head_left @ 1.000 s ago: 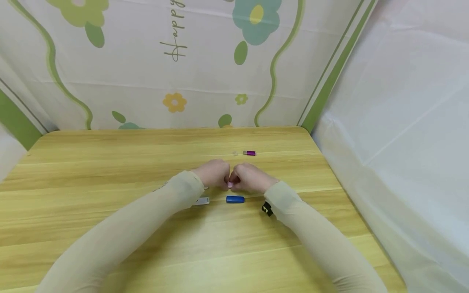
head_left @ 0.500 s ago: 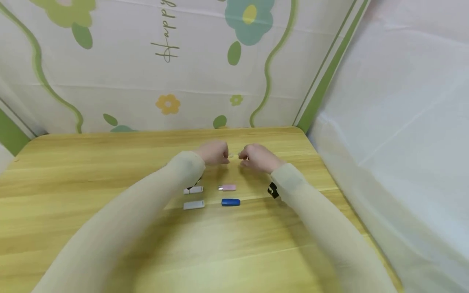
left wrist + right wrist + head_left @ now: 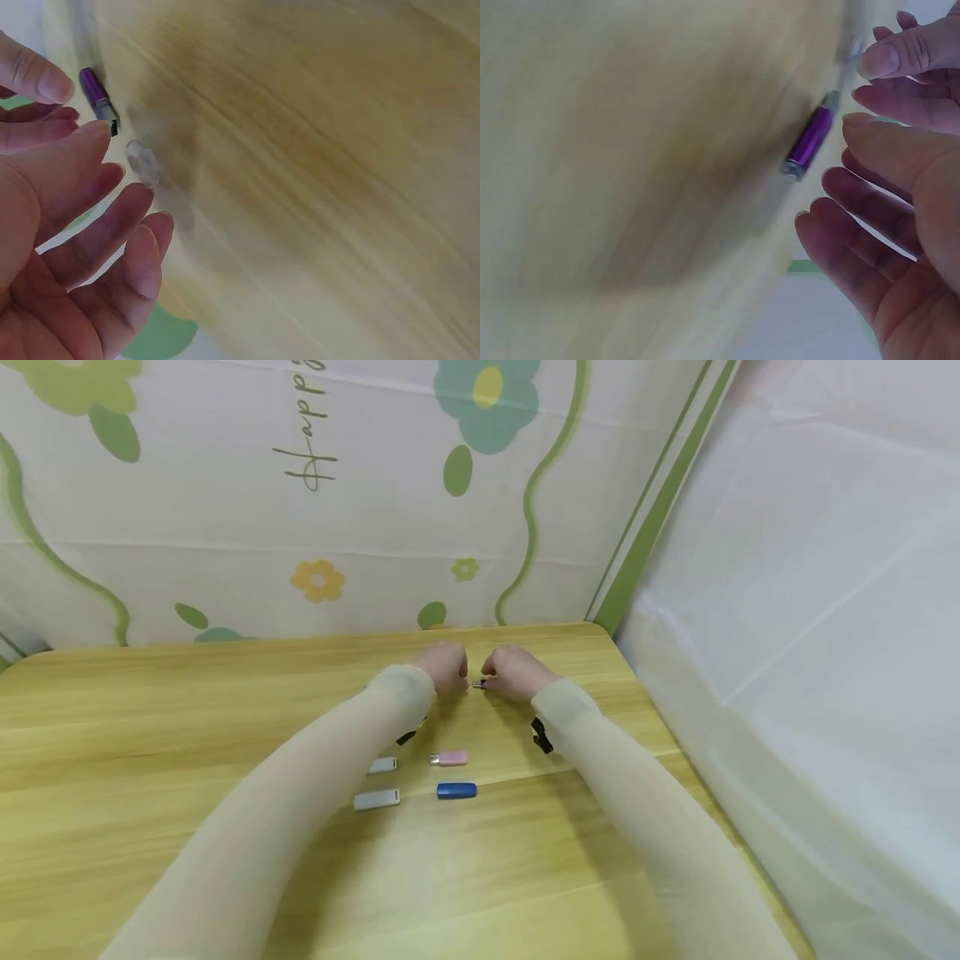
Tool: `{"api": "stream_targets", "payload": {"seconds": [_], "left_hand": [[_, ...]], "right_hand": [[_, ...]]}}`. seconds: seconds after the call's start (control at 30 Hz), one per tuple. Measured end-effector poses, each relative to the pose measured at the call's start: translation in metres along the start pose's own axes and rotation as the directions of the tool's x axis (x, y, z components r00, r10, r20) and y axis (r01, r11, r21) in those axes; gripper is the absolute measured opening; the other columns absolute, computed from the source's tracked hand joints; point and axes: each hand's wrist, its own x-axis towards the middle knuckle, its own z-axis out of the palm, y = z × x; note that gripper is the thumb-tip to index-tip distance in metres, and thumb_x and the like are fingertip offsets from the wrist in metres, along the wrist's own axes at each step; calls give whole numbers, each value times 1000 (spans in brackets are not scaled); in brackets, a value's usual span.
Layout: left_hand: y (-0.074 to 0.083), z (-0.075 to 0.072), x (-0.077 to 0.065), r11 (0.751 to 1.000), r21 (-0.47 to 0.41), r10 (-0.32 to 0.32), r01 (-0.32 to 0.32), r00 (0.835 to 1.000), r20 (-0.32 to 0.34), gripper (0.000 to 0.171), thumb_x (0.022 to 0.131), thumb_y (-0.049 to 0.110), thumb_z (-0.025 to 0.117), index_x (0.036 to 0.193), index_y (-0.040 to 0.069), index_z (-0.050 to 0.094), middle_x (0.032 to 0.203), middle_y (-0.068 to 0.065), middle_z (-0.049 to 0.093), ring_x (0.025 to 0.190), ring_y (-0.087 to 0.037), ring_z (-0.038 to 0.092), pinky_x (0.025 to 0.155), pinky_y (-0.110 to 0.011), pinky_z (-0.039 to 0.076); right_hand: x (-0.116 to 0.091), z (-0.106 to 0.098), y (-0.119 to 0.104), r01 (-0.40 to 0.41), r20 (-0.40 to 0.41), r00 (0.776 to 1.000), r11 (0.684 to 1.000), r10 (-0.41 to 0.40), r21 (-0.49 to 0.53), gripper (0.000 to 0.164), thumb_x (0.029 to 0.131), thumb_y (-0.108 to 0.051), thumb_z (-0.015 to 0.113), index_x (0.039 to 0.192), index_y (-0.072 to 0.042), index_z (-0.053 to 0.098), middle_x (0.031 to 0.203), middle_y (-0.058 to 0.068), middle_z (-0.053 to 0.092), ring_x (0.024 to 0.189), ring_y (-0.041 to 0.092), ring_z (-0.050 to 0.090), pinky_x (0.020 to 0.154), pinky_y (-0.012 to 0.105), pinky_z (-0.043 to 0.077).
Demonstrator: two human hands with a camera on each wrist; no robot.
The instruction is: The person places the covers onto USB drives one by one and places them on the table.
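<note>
My left hand [image 3: 444,667] and right hand [image 3: 517,672] face each other over the far part of the table. Between them lies a purple USB stick [image 3: 810,141], its metal plug toward my left hand. A small clear cap [image 3: 142,163] rests on the wood just off the end of that plug. In the left wrist view, the left fingertips are close beside the cap; contact is hard to tell. The right wrist view has the right fingers loosely bent and apart from the purple stick. Neither hand visibly grips anything.
Nearer to me lie a pink USB stick [image 3: 452,758] with its plug bare and a blue USB stick [image 3: 457,791]. Left of them are a white stick [image 3: 377,800] and another white stick [image 3: 383,765], partly behind my left sleeve. A flowered cloth [image 3: 375,527] hangs behind the table.
Both hands have left the pink USB stick, now lying on the table, and moved away from me to the purple stick and clear cap. The head view has shifted slightly.
</note>
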Motion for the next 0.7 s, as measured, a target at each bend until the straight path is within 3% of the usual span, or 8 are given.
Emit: {"api": "stream_targets", "payload": {"seconds": [0.17,0.43,0.7], "left_hand": [[1,2,-2,1000,-20,1,-2,1000,-5,9,87,7,73,95,4,76,102,-8,72,95,-23,65,85,-36,53],[4,0,-12,998,-32,-45,45,999,12,10,86,8,77,94,1,74,98,-9,72,91,-23,66,81,-33,54],[-16,3,-15,999,-41,-25,25,1000,3,12,88,14,77,87,3,73,87,-6,71,82,-20,65,77,-32,54]], "right_hand": [[0,4,-2,22,6,1000,999,-21,-27,12,94,-14,70,97,-5,77,92,6,72,83,19,62,82,35,51],[1,8,-2,36,23,999,998,-35,-51,11,94,-12,69,95,-4,76,90,5,71,82,18,64,79,32,53],[4,10,-5,-36,97,994,995,45,-90,8,90,-9,69,83,-6,70,76,2,64,67,16,58,63,28,50]]}}
